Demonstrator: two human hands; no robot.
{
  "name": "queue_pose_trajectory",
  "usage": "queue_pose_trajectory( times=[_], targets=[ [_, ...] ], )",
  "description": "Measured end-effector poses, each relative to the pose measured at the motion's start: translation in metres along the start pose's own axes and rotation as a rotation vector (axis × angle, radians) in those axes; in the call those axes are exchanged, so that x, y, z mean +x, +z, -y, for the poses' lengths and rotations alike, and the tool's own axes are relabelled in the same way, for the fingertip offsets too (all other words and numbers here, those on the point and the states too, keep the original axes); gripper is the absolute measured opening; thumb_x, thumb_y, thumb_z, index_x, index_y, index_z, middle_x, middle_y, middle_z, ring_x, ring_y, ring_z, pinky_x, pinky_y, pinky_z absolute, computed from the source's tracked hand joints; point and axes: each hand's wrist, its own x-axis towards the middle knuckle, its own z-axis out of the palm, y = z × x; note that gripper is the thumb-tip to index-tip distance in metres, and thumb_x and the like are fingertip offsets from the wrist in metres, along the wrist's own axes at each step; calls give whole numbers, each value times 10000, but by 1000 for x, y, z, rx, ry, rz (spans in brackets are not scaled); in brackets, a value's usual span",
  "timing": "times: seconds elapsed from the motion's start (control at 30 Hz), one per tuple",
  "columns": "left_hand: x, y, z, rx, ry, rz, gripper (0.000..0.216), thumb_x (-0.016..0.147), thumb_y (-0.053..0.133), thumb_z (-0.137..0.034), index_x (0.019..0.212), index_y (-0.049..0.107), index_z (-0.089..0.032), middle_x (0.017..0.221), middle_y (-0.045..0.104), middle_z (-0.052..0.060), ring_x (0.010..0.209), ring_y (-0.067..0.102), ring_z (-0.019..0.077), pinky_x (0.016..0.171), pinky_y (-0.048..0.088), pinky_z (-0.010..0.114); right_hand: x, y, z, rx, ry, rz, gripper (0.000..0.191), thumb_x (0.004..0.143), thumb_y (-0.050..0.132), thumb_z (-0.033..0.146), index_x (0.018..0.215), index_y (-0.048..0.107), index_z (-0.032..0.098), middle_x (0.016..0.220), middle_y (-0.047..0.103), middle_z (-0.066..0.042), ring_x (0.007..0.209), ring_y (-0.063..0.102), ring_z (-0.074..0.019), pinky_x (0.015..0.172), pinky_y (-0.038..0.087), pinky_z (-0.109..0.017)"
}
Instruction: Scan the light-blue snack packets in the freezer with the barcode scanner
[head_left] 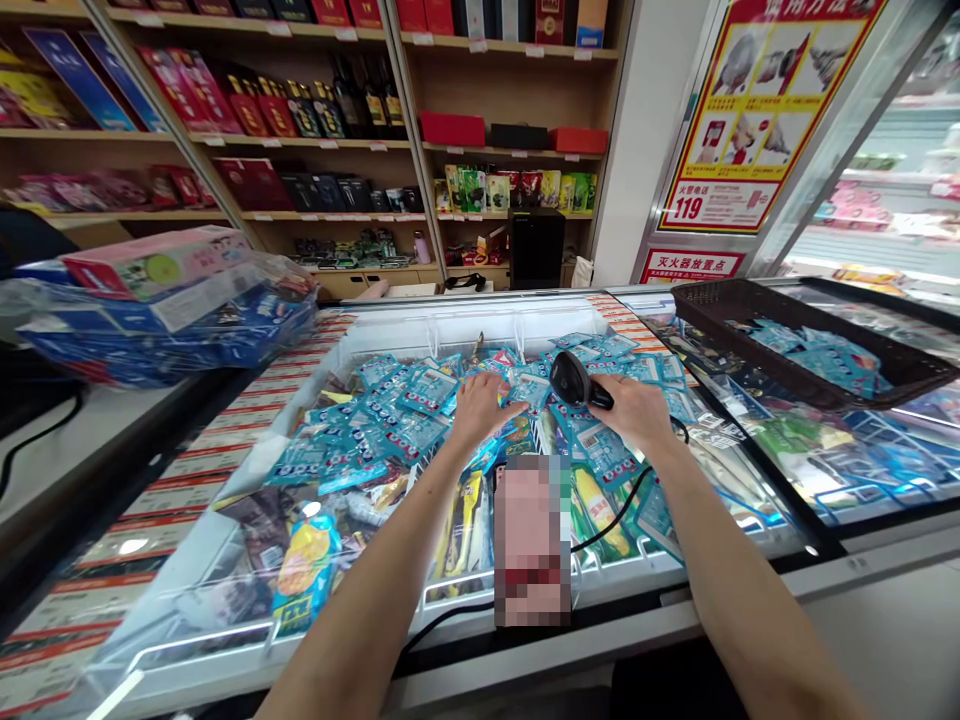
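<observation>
In the middle of the head view, a loose spread of small blue packets lies on the freezer's glass top. My left hand is over these packets with its thumb held apart from the fingers. Whether it touches a packet, I cannot tell. A black handheld barcode scanner is in my right hand, its head pointing left above the packets. The scanner's black cable runs down from it towards the front edge. Between my forearms, a pixelated upright rectangle hides its own details.
Frozen goods, such as a blue and yellow bag, show through the glass. A brown basket with more blue packets stands at the right. Plastic-wrapped blue packs are piled at the left. Stocked shelves line the back wall.
</observation>
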Motion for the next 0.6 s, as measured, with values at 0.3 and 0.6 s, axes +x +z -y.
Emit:
queue_pose_trajectory(
  times=[0.3,0.6],
  targets=[
    [3,-7,11,-546,-77,-101,339,774,574,-301,1097,514,-217,1087,590,42,955,559,182,772,440,306,0,2,3,7,-55,19,425,835,523,472,1225,531,303,991,672,-17,885,610,-198,632,363,-269],
    [6,-14,8,-687,-124,-325,363,755,553,-194,1116,574,-225,840,562,10,714,498,125,604,405,241,-1,0,10,41,-159,32,462,842,505,437,1280,493,292,1011,673,-36,865,606,-202,647,354,-268]
  ],
)
